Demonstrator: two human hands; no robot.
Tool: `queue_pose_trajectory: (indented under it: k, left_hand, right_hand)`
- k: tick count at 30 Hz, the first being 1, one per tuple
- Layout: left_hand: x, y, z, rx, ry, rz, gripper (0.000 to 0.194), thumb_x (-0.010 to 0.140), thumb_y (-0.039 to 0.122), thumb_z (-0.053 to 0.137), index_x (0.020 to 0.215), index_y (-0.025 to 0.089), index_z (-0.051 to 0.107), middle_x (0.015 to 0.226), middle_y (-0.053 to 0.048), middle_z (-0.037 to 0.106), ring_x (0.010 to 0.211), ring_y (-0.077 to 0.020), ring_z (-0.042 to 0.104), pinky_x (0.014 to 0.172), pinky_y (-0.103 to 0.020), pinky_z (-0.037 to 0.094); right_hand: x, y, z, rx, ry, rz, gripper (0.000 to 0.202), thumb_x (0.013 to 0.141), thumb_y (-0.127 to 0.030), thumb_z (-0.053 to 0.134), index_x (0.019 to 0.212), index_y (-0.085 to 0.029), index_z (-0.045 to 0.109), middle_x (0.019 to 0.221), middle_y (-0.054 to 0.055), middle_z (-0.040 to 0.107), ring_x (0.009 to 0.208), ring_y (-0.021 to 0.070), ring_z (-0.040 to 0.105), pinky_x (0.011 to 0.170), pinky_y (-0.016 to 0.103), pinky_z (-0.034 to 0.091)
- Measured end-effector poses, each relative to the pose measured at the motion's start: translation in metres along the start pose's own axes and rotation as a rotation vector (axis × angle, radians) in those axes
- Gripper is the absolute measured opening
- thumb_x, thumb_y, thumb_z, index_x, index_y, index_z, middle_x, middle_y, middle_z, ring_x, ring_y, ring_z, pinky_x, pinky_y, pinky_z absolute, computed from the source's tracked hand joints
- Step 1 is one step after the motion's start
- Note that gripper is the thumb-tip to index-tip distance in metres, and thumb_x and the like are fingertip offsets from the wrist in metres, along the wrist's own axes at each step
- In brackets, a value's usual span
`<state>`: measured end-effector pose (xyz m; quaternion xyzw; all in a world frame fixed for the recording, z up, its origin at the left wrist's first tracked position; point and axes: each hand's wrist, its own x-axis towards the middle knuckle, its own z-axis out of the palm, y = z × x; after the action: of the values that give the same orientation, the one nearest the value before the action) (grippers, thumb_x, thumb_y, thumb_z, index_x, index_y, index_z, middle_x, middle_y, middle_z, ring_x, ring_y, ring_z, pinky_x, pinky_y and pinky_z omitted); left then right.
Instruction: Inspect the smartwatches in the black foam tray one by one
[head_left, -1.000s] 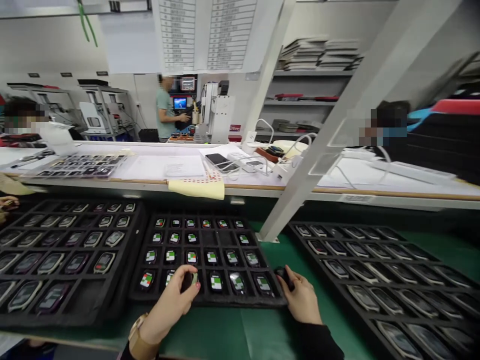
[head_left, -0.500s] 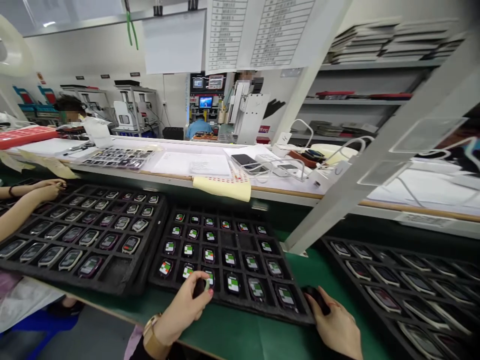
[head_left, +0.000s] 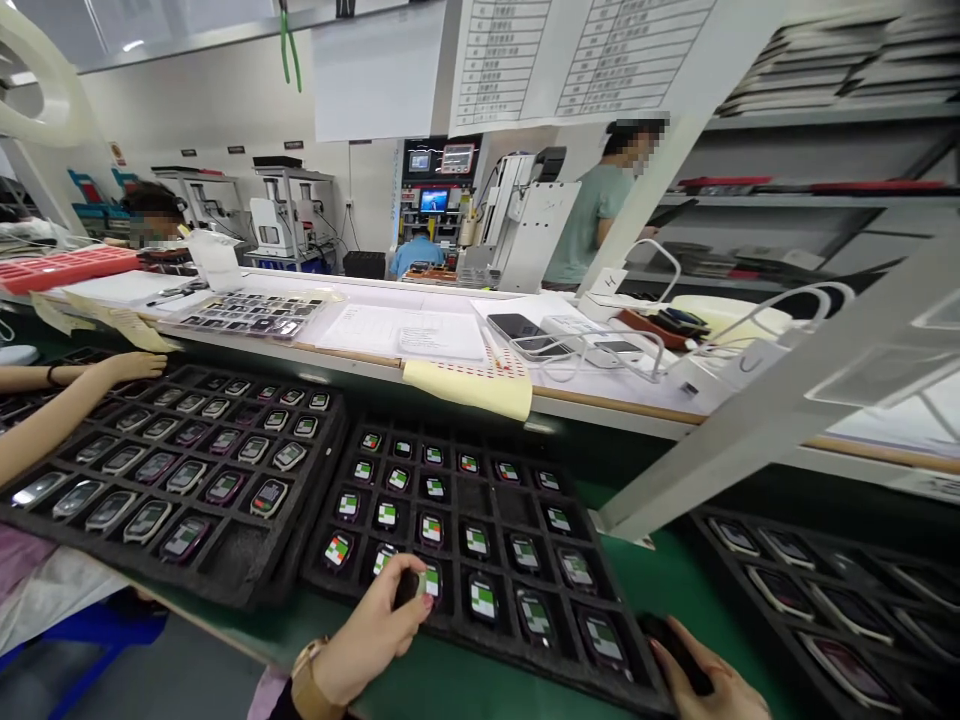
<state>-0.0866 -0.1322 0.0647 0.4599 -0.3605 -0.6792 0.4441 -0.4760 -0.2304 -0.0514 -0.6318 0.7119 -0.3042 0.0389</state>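
Observation:
My left hand (head_left: 375,630) pinches a small watch body (head_left: 420,583) with a lit screen over the front row of the middle black tray (head_left: 459,655). That tray holds several watch bodies with green, white and red screens. My right hand (head_left: 712,690) is at the tray's front right corner, its fingers wrapped around a dark object (head_left: 671,645); I cannot tell what that object is. A gold wristwatch (head_left: 307,680) sits on my left wrist.
A second black tray (head_left: 232,590) of watch bodies lies to the left, where a co-worker's arms (head_left: 67,395) reach over it. A third tray (head_left: 832,600) is at the right. A slanted white post (head_left: 750,430) stands behind. A bench with papers, phones and cables runs across.
The view has swung left and down, so the trays shifted right. My left hand keeps hold of the watch body; my right hand has slid toward the bottom right edge.

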Motion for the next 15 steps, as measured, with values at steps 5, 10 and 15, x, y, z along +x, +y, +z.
queue_pose_trajectory:
  k: [5, 10, 15]
  left_hand:
    - [0.007, -0.004, -0.008, 0.090, -0.016, 0.046, 0.054, 0.082, 0.061, 0.059, 0.112, 0.021, 0.038, 0.065, 0.010, 0.029, 0.049, -0.0041, 0.020, 0.048, -0.024, 0.016]
    - [0.002, 0.005, -0.015, 0.304, -0.075, 0.101, 0.026, 0.088, 0.034, 0.058, 0.106, 0.019, 0.048, 0.083, 0.003, 0.039, 0.068, -0.0077, 0.031, 0.065, -0.023, 0.031]
    - [-0.009, 0.007, -0.026, 0.480, -0.310, -0.049, 0.026, 0.081, 0.027, 0.063, 0.104, 0.019, 0.053, 0.079, 0.003, 0.041, 0.073, -0.0106, 0.034, 0.068, -0.024, 0.030]
  right_hand:
    - [0.002, -0.007, -0.005, 0.079, -0.077, 0.136, 0.075, 0.069, -0.068, 0.045, 0.108, -0.011, 0.073, 0.103, 0.021, 0.066, 0.090, 0.0419, 0.064, 0.061, 0.049, 0.056]
    - [0.001, -0.037, -0.020, 0.054, 0.002, 0.056, 0.077, 0.080, -0.069, 0.034, 0.112, -0.008, 0.068, 0.124, 0.019, 0.059, 0.109, 0.0433, 0.058, 0.076, 0.053, 0.056]
    - [-0.004, -0.116, -0.023, 0.092, 0.029, -0.334, 0.056, 0.102, -0.050, 0.028, 0.141, -0.014, 0.046, 0.142, 0.009, 0.046, 0.129, 0.0333, 0.046, 0.094, 0.051, 0.053]
